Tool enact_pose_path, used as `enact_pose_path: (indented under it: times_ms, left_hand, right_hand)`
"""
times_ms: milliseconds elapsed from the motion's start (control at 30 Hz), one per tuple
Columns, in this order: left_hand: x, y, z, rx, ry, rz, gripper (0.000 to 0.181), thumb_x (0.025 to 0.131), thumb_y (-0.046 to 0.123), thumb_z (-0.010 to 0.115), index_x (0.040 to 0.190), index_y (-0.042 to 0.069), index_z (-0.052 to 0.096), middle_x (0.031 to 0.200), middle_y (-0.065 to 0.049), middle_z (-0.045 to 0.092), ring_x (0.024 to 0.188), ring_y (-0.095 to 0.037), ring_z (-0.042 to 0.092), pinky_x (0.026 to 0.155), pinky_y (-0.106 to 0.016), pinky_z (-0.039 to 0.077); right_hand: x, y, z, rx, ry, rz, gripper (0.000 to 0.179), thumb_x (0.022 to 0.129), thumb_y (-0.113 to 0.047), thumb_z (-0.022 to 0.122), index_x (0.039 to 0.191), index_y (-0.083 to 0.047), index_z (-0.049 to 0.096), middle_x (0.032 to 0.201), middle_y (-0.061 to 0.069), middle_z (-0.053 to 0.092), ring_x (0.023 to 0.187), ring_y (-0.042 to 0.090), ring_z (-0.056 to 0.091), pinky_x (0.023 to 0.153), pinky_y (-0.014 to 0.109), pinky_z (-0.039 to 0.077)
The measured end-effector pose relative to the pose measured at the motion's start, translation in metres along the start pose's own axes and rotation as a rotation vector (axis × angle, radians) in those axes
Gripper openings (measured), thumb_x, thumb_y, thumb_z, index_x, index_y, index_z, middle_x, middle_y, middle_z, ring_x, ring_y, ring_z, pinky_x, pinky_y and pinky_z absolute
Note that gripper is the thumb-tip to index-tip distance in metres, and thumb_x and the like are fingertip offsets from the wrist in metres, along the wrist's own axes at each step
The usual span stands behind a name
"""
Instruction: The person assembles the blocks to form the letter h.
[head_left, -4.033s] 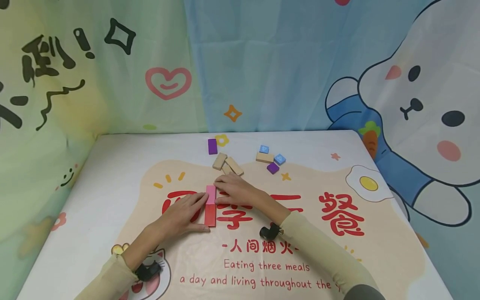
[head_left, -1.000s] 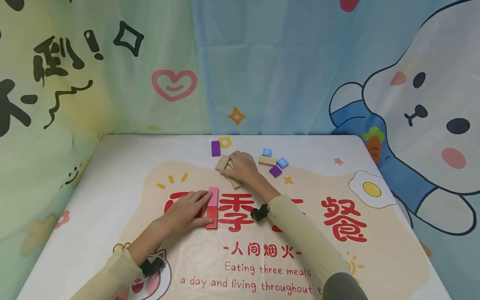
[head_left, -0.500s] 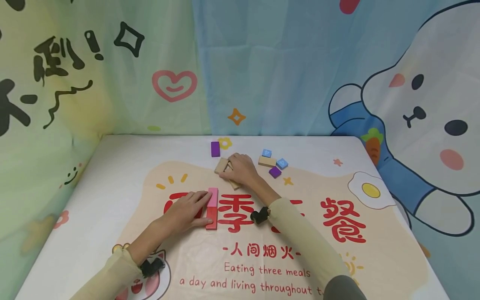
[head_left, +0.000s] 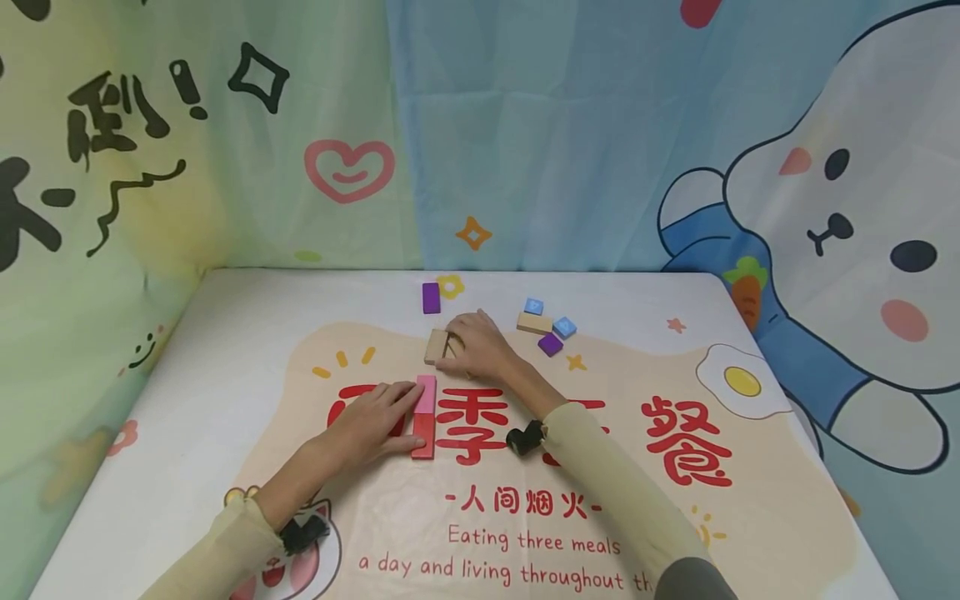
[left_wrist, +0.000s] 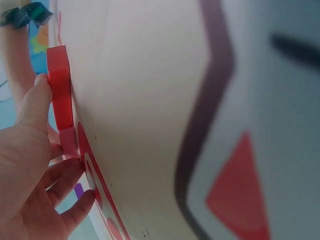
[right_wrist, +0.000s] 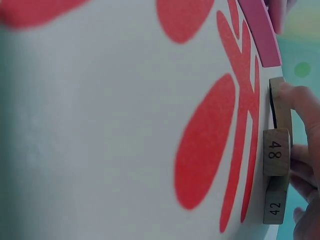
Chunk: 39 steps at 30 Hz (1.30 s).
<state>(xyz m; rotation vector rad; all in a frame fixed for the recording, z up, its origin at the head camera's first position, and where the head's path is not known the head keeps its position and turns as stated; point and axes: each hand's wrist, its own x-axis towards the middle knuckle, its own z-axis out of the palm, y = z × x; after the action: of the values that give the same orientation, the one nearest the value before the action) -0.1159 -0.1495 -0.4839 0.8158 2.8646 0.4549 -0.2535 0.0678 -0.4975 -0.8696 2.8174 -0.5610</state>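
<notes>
Head view: right hand (head_left: pixel 475 343) fingers clasp the wooden blocks (head_left: pixel 437 345); left hand (head_left: pixel 372 421) lies flat steadying the red block (head_left: pixel 423 435), so slide gently, keeping them aligned.

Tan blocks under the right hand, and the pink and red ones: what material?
Tan blocks: apparently bare, unpainted wood, matte, with numbers 48 and 42 printed on their ends. Pink block and red block: same slab shape, opaque smooth colour coat; probably painted wood, could be plastic.
</notes>
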Motion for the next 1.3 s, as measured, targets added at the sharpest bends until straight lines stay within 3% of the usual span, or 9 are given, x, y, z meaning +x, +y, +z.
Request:
enact_pose_path:
  times_ms: [333, 833, 1300]
  left_hand:
    - [-0.0014, -0.0014, 0.0018, -0.012, 0.007, 0.0, 0.086, 0.083, 0.055, 0.068, 0.15, 0.012, 0.036, 0.146, -0.012, 0.046, 0.128, -0.029, 0.048, 0.097, -0.044, 0.053]
    - [-0.0015, -0.0011, 0.0017, -0.004, 0.007, 0.002, 0.088, 0.082, 0.054, 0.069, 0.151, 0.013, 0.035, 0.147, -0.01, 0.045, 0.128, -0.025, 0.048, 0.09, -0.039, 0.057]
    - [-0.0004, -0.003, 0.0037, 0.005, 0.027, 0.015, 0.087, 0.082, 0.056, 0.068, 0.15, 0.012, 0.036, 0.146, -0.011, 0.046, 0.127, -0.026, 0.048, 0.096, -0.042, 0.054]
  right_hand:
    - [-0.0008, -0.0058, 0.0009, -0.011, -0.018, -0.048, 0.07, 0.081, -0.056, 0.069, 0.132, -0.01, 0.058, 0.138, 0.006, 0.056, 0.137, 0.024, 0.042, 0.124, 0.047, 0.015]
    - [-0.0027, -0.0065, 0.0009, -0.026, -0.032, -0.055, 0.071, 0.081, -0.058, 0.067, 0.134, -0.011, 0.057, 0.139, 0.005, 0.055, 0.138, 0.023, 0.042, 0.124, 0.045, 0.015]
    - [-0.0026, -0.004, 0.0015, -0.012, -0.025, -0.041, 0.07, 0.081, -0.058, 0.068, 0.133, -0.012, 0.058, 0.138, 0.005, 0.056, 0.137, 0.023, 0.043, 0.124, 0.044, 0.016]
